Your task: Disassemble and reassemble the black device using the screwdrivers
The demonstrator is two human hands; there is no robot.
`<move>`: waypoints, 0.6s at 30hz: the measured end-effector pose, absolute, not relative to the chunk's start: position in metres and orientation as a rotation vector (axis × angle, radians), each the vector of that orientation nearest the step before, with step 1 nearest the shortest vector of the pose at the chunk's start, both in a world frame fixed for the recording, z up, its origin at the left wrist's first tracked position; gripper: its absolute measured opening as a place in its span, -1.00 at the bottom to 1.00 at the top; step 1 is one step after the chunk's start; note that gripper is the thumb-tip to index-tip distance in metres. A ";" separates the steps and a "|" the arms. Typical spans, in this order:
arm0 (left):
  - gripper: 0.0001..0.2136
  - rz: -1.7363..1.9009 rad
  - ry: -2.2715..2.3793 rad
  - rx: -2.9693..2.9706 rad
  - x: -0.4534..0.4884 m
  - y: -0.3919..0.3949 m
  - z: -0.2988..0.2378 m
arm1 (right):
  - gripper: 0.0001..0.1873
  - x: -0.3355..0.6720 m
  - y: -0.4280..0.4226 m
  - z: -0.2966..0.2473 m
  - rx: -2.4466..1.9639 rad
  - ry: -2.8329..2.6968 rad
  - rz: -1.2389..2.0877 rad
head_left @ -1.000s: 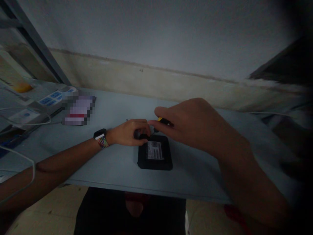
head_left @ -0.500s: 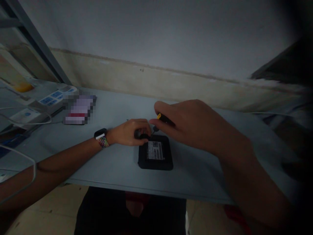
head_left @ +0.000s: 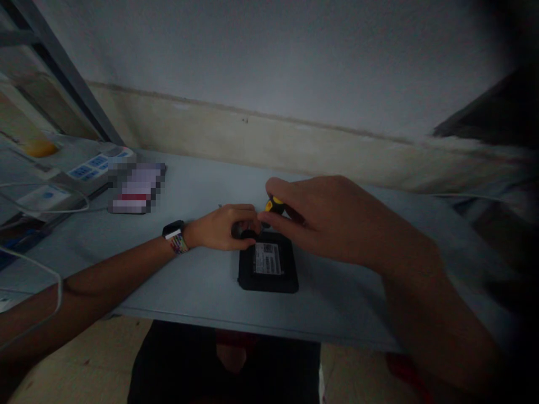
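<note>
A flat black device (head_left: 268,262) with a white label lies on the pale table (head_left: 202,292). My left hand (head_left: 223,226), with a watch on its wrist, rests at the device's far left corner, fingers curled around a small dark part there. My right hand (head_left: 332,216) hovers over the far edge and grips a tool with a yellow and black handle (head_left: 273,205), its tip pointing down at that same corner.
A blurred-out flat item (head_left: 135,188) lies at the table's far left. Beyond it are a power strip (head_left: 95,164), white cables (head_left: 46,210) and a metal shelf post (head_left: 67,84). A wall runs along the table's back edge. A dark object fills the right side.
My right hand has shifted slightly down and left, bringing the yellow tool handle closer to my left fingers. The left hand and the device have stayed put.
</note>
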State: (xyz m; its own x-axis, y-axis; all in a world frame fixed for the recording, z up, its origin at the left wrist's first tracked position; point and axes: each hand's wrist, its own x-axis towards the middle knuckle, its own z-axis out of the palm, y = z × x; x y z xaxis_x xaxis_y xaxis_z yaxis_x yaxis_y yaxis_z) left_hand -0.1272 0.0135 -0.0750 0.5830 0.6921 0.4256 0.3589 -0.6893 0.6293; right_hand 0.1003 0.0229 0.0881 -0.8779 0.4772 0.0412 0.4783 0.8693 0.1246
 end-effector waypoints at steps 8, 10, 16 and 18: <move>-0.82 0.962 0.834 2.294 -0.127 0.014 -0.076 | -0.55 0.089 0.018 0.084 -0.937 -2.860 -0.374; -0.82 0.954 0.840 2.287 -0.127 0.014 -0.076 | -0.53 0.088 0.018 0.082 -0.955 -2.853 -0.374; -0.83 0.899 0.846 2.322 -0.127 0.012 -0.072 | -0.58 0.088 0.017 0.082 -0.961 -2.831 -0.422; -0.87 0.898 0.835 2.342 -0.127 0.011 -0.067 | -0.67 0.086 0.017 0.084 -0.903 -2.846 -0.408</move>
